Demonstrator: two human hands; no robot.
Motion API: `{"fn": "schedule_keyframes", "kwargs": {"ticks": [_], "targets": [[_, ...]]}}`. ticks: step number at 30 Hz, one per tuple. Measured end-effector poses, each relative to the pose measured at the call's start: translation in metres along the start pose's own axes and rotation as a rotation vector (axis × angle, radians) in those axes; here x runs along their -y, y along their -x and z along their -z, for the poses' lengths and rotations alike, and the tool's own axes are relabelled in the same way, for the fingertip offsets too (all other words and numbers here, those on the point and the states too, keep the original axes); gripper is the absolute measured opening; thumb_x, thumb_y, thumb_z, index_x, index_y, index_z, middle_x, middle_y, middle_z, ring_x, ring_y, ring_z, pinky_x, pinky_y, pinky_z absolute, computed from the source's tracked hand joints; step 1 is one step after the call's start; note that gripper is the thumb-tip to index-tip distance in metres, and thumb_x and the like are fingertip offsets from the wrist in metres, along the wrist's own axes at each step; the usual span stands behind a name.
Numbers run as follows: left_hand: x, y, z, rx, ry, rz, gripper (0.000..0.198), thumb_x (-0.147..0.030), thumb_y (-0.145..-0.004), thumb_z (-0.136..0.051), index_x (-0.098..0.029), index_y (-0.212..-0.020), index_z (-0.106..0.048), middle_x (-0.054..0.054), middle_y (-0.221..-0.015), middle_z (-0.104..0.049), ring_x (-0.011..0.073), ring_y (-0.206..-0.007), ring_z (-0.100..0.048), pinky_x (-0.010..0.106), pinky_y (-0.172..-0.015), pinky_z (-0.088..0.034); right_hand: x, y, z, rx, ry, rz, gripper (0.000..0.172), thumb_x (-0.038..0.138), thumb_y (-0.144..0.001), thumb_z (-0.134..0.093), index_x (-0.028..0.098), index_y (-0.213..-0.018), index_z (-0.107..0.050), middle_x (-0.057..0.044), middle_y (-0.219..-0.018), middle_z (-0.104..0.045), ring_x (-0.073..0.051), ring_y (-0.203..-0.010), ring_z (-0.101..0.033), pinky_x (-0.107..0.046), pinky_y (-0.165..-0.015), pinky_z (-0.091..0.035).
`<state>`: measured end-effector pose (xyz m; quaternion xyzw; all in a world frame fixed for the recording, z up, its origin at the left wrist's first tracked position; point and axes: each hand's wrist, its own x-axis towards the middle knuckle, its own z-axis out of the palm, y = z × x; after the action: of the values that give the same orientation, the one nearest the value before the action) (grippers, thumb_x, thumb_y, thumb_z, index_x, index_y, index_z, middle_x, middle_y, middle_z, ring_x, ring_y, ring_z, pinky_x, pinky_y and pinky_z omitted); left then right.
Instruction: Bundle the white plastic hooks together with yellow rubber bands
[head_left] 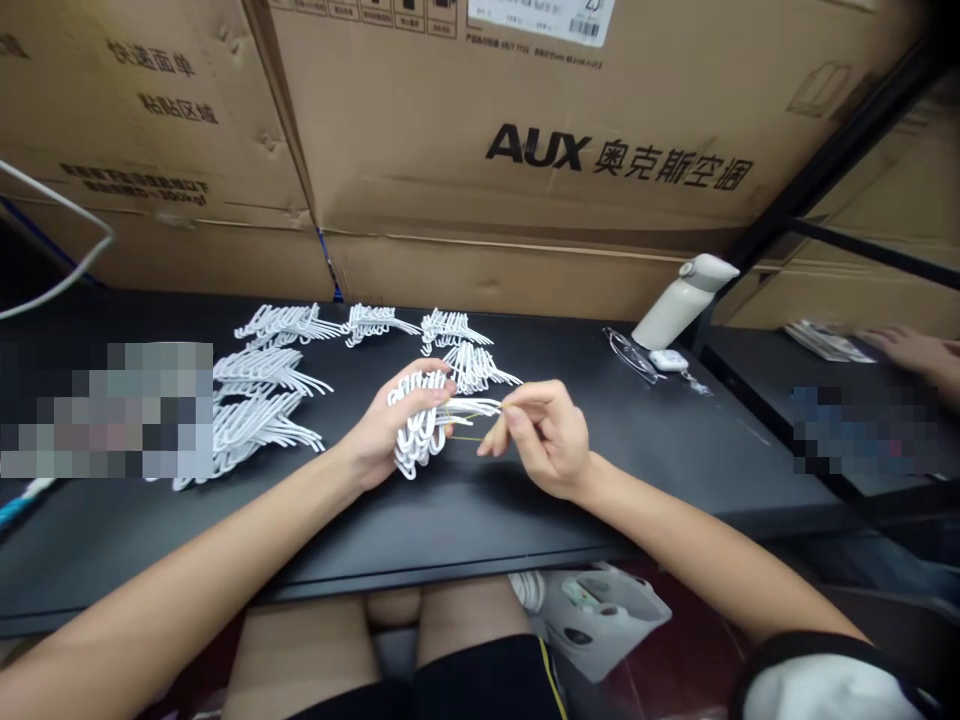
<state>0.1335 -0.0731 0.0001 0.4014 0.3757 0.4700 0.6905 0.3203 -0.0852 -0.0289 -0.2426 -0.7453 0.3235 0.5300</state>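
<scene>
My left hand [382,425] is wrapped round a bundle of white hook-ended wire pieces [420,425], their curved ends hanging down and their straight ends pointing right. A thin yellow rubber band [466,437] is stretched from the straight ends towards my right hand [546,435]. The thumb and fingers of that hand pinch the band close to the wire tips. Just behind the held bundle lies a smaller white bundle [480,368] of the same kind. More such bundles [262,425] lie on the black table [600,500], to the left and along the back.
Large cardboard boxes [525,210] stand behind the table. At the back right are a white bottle [682,300], glasses [630,355] and a small white case [667,361]. Another person's hand [911,350] shows at far right. A white plastic bag [600,630] is below the table edge.
</scene>
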Motion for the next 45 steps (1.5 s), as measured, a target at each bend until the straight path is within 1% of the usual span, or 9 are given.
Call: {"fn": "schedule_keyframes", "kwargs": {"ticks": [5,9,15,21,25,29,35,40,45], "targets": [[0.002,0.003,-0.002,0.128,-0.057,0.034,0.039,-0.027,-0.066,-0.077,-0.022,-0.098,-0.055,-0.004,-0.080,-0.060,0.0087,-0.049,-0.059,0.021,-0.046,-0.051,0.008,-0.002,0.008,-0.048,0.120,-0.023,0.017,0.039,-0.096,-0.044,0.023,-0.099,-0.044,0.006,-0.053,-0.054,-0.013,-0.043,-0.063,-0.021,-0.039,-0.047],[0.003,0.003,-0.003,0.136,-0.101,0.052,0.038,-0.026,-0.066,-0.077,-0.020,-0.097,-0.056,-0.003,-0.077,-0.061,0.0100,-0.052,-0.060,0.021,-0.048,-0.052,0.009,-0.007,0.015,0.065,0.093,-0.115,0.016,0.038,-0.095,-0.046,0.023,-0.098,-0.045,0.004,-0.057,-0.059,-0.012,-0.046,-0.064,-0.022,-0.042,-0.046],[0.007,0.004,-0.004,0.305,-0.178,0.123,0.033,-0.027,-0.070,-0.076,-0.020,-0.097,-0.057,0.000,-0.072,-0.066,0.0154,-0.056,-0.065,0.025,-0.053,-0.054,0.002,-0.014,0.010,0.129,-0.143,-0.309,0.020,0.042,-0.094,-0.047,0.022,-0.096,-0.042,0.008,-0.051,-0.054,-0.011,-0.043,-0.057,-0.023,-0.046,-0.046],[0.008,0.000,0.003,0.233,-0.179,-0.002,0.036,-0.029,-0.072,-0.076,-0.020,-0.103,-0.059,0.004,-0.090,-0.072,0.0199,-0.081,-0.070,0.030,-0.077,-0.054,-0.009,-0.021,0.004,0.113,-0.517,-0.615,0.025,0.042,-0.086,-0.061,0.020,-0.087,-0.048,0.010,-0.049,-0.049,-0.008,-0.039,-0.049,-0.019,-0.039,-0.043],[0.009,-0.004,0.008,0.208,-0.214,-0.008,0.043,-0.030,-0.072,-0.077,-0.019,-0.110,-0.058,0.005,-0.094,-0.072,0.0184,-0.084,-0.068,0.029,-0.078,-0.052,-0.010,-0.026,0.007,0.139,-0.691,-0.769,0.029,0.038,-0.081,-0.067,0.016,-0.072,-0.050,0.007,-0.053,-0.046,-0.006,-0.043,-0.044,-0.018,-0.039,-0.039],[0.008,-0.005,0.011,0.265,-0.263,0.029,0.043,-0.029,-0.070,-0.080,-0.015,-0.105,-0.059,0.006,-0.093,-0.071,0.0175,-0.082,-0.066,0.027,-0.076,-0.051,-0.010,-0.024,0.009,0.130,-0.685,-0.782,0.027,0.037,-0.079,-0.070,0.016,-0.074,-0.053,0.008,-0.050,-0.042,-0.006,-0.046,-0.044,-0.018,-0.041,-0.036],[0.006,0.000,0.006,0.436,-0.173,0.105,0.036,-0.031,-0.070,-0.079,-0.016,-0.095,-0.060,0.006,-0.087,-0.069,0.0171,-0.079,-0.065,0.027,-0.073,-0.052,-0.011,-0.020,0.006,0.099,-0.468,-0.552,0.028,0.043,-0.082,-0.066,0.019,-0.085,-0.052,0.008,-0.049,-0.049,-0.008,-0.044,-0.048,-0.017,-0.038,-0.031],[0.008,0.001,0.006,0.413,-0.225,0.090,0.039,-0.028,-0.068,-0.080,-0.017,-0.097,-0.058,0.002,-0.086,-0.066,0.0142,-0.075,-0.063,0.026,-0.070,-0.051,-0.002,-0.025,0.008,0.046,-0.744,-0.757,0.023,0.031,-0.079,-0.070,0.018,-0.078,-0.053,0.009,-0.049,-0.049,-0.006,-0.042,-0.049,-0.016,-0.040,-0.036],[0.007,0.000,0.005,0.433,-0.276,0.072,0.046,-0.026,-0.066,-0.081,-0.019,-0.100,-0.053,0.003,-0.093,-0.067,0.0167,-0.073,-0.067,0.031,-0.067,-0.054,0.003,-0.029,0.019,-0.158,-0.907,-0.791,0.015,0.018,-0.079,-0.063,0.020,-0.093,-0.058,-0.002,-0.092,-0.073,-0.011,-0.079,-0.069,-0.018,-0.062,-0.053]]}}
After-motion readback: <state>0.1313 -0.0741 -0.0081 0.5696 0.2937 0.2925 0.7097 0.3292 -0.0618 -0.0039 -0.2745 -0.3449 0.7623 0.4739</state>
